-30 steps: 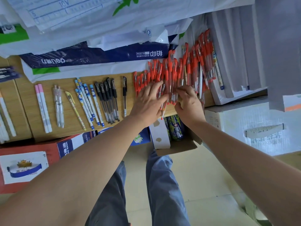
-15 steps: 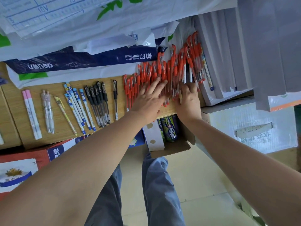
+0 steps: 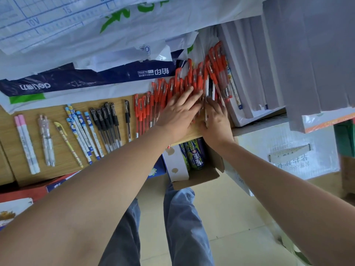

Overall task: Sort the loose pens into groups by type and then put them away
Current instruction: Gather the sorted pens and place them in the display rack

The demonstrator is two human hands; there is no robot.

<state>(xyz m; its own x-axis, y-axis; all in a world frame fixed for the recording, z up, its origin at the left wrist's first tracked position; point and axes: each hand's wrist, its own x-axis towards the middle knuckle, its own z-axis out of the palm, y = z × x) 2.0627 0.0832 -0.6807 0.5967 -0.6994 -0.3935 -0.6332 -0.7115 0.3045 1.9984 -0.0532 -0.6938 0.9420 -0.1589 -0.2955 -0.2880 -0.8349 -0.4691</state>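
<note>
Nearest the camera, both bare forearms reach forward over the person's legs toward the wooden shelf, below whose front edge an open cardboard box holds cans. The left hand lies flat with fingers spread, pressing on the near ends of the red pens; the right hand sits just beside it, palm down, and whether its fingertips pinch a pen cannot be told, since they are hidden among the barrels. Compared with a second ago, both hands have moved closer together and further into the pile, and the red pens now lie in a tighter, more parallel fan. This indicates that the red group is being consolidated and squared up, not yet lifted. To the left, already sorted, lie the black pens, the blue-patterned pens, a yellow pen, clear pens and pink-capped pens. Beyond them rest paper packs. Putting away remains outstanding.
</note>
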